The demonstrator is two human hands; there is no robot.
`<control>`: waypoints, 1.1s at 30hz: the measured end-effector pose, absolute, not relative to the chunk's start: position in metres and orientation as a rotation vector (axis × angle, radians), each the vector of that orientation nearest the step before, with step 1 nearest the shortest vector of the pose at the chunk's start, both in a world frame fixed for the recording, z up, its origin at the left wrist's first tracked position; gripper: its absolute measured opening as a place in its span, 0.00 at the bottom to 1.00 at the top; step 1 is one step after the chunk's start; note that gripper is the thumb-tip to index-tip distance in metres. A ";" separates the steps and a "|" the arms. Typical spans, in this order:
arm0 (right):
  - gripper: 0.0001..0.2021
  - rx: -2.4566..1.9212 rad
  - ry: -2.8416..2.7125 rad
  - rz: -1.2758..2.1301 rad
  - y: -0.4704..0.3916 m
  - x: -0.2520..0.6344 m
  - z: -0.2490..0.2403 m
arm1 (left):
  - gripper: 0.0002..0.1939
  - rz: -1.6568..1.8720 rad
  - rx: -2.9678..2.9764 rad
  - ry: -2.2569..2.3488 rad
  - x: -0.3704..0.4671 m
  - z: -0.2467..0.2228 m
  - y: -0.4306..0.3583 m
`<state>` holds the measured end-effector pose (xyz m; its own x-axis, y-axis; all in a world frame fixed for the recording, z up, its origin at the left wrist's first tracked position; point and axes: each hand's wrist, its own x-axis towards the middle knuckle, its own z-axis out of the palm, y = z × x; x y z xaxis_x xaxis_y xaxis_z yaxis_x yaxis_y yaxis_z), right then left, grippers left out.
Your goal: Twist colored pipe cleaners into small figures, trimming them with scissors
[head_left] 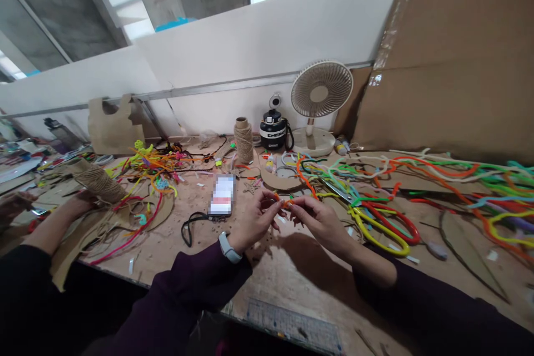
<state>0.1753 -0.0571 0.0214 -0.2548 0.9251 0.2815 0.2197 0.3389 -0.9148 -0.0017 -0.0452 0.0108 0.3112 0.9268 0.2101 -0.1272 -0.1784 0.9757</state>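
An orange pipe cleaner (287, 204) is pinched between the fingertips of both hands above the wooden table (267, 283). My left hand (259, 218), with a pale watch on its wrist, grips one side of it. Opposite, my right hand (319, 223) grips the other side with thumb and forefinger. The fingers cover much of the piece, so its full shape is hidden. Just behind the hands lies a curved cardboard piece (281, 181). Scissors (386, 233) with red and yellow handles rest to the right of my right hand.
A phone (222, 196) lies left of my hands. Behind stand a twine spool (243, 142), a black bottle (273, 130) and a fan (321, 92). Colourful pipe cleaners (450, 169) spread across the right. At left, a co-worker's hand (79, 206) is beside another twine spool (100, 182).
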 end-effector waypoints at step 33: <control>0.14 -0.983 -1.498 0.997 -0.068 0.166 0.024 | 0.15 0.975 0.789 0.733 0.000 0.013 -0.043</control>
